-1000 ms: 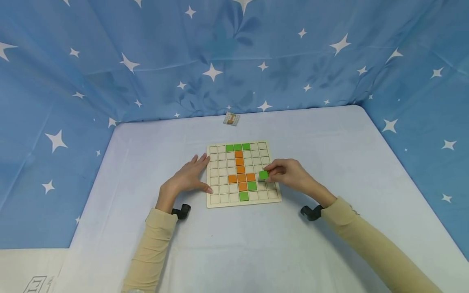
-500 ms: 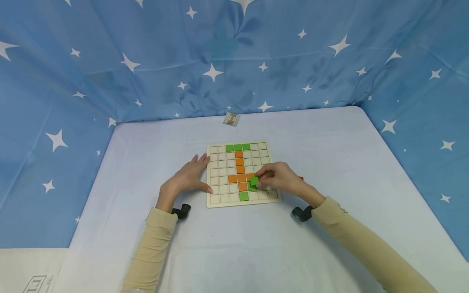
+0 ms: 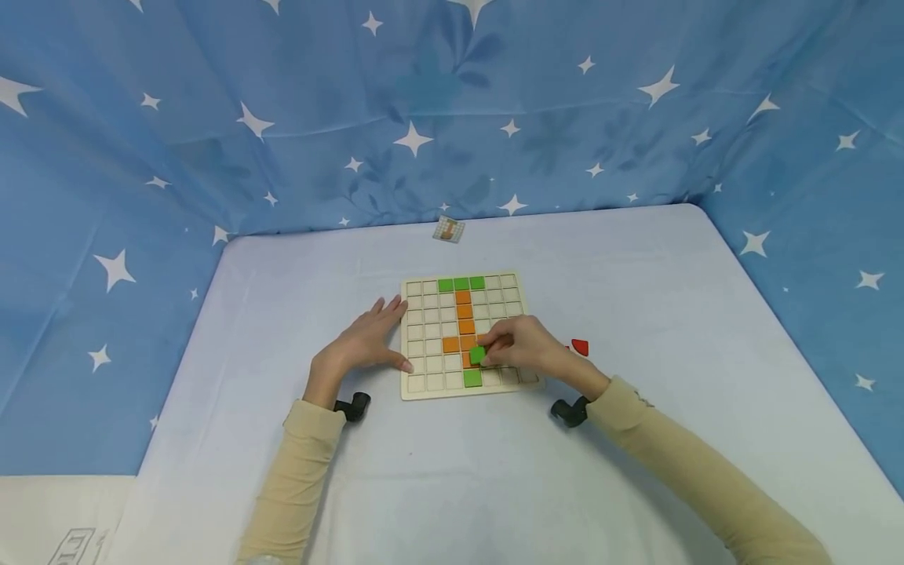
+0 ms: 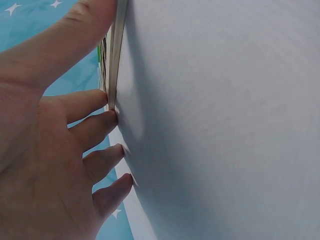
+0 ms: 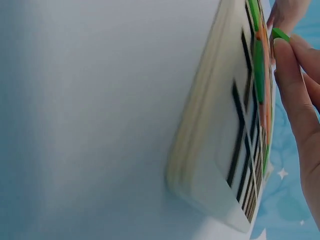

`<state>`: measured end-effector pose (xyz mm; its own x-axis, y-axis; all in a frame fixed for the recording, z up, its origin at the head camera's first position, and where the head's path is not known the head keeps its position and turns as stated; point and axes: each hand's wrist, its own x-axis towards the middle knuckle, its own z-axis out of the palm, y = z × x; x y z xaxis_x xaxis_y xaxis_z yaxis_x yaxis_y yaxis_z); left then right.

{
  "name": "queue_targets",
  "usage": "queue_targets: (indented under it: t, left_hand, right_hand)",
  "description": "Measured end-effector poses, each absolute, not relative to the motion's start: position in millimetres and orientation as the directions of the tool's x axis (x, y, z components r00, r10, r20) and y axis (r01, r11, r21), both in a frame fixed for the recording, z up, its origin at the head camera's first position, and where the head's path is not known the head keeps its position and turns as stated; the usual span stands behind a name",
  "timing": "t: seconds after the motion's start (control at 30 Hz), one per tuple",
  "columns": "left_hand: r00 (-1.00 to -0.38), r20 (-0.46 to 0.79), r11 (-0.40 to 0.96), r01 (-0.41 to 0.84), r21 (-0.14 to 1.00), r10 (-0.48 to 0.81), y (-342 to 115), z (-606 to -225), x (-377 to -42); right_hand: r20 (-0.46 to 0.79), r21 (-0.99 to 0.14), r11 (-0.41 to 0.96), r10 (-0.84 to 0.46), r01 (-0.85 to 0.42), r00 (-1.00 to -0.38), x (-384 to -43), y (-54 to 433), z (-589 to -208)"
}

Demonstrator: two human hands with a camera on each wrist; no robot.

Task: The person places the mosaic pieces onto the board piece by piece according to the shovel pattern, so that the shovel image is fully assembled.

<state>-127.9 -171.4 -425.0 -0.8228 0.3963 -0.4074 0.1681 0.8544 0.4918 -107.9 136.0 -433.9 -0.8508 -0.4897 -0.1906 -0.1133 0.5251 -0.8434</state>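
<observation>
A pale square grid board (image 3: 418,384) lies on the white table, bearing orange and green square tiles. An orange tile column (image 3: 463,311) runs down from a short green row (image 3: 461,283). My right hand (image 3: 526,343) pinches a green tile (image 3: 477,355) between thumb and fingertips, over the lower middle of the grid. In the right wrist view that green tile (image 5: 280,34) is tilted, above the board's surface. My left hand (image 3: 366,337) rests at the board's left edge, fingers spread. Its thumb and fingertips touch the board's side (image 4: 116,65) in the left wrist view.
A small patterned card (image 3: 448,229) lies at the table's far edge. Red pieces (image 3: 580,347) lie right of the board, partly hidden by my right wrist. A blue star-print curtain (image 3: 413,102) stands behind the table. Black wrist mounts (image 3: 355,406) stick out below each hand.
My right hand has carried the green tile leftward and down across the board, onto the orange and green area. Red pieces now show behind the wrist. The left hand has stayed put.
</observation>
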Motion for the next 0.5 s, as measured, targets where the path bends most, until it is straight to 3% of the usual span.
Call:
queue_targets:
  t: [0.5]
  left_hand:
    - [-0.819, -0.409, 0.856, 0.181, 0.483, 0.404, -175, -427, -131]
  right_hand:
    - [-0.127, -0.814, 0.533, -0.551, -0.231, -0.825, -110, 112, -438]
